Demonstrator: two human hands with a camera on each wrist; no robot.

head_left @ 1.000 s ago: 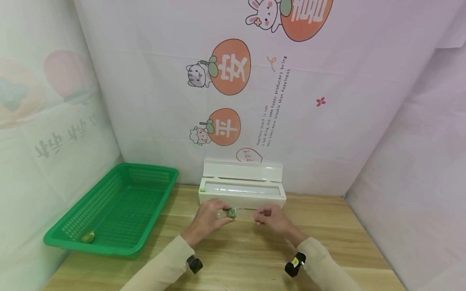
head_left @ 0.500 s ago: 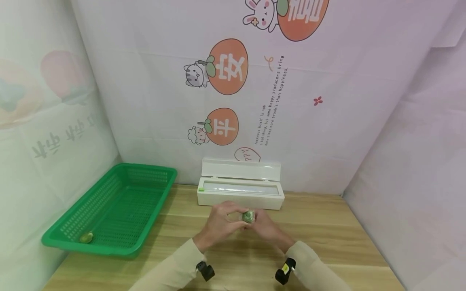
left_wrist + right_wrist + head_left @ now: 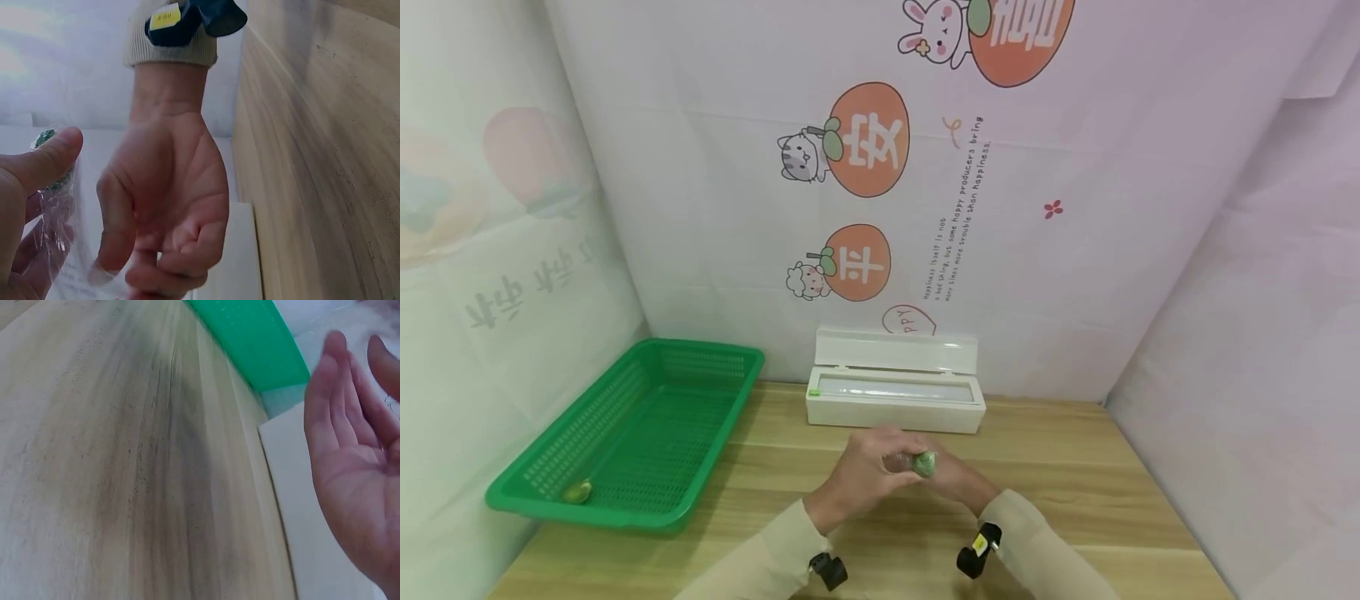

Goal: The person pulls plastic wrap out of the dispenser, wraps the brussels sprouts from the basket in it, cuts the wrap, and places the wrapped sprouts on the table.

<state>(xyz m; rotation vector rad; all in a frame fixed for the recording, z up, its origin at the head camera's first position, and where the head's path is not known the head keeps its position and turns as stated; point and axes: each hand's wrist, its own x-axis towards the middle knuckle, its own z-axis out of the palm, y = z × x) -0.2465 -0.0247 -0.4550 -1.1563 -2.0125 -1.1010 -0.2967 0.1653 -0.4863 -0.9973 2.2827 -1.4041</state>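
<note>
A pale printed backdrop (image 3: 1075, 292) is hung behind the wood-grain desk (image 3: 1052, 483). In the head view, a small green bundle in clear film (image 3: 924, 463) is pinched by the left hand (image 3: 861, 477) above the desk, before a lidded white box (image 3: 895, 414); the right hand (image 3: 957, 482) is partly hidden just beyond it. In the left wrist view, creased, glossy film is seen below the green part. The bundle is judged light and slightly soft, its film slick and easily torn; it is best held round its packed body. In the right wrist view, the right hand's thumb and fingertips are seen apart; whether film is gripped cannot be told.
</note>
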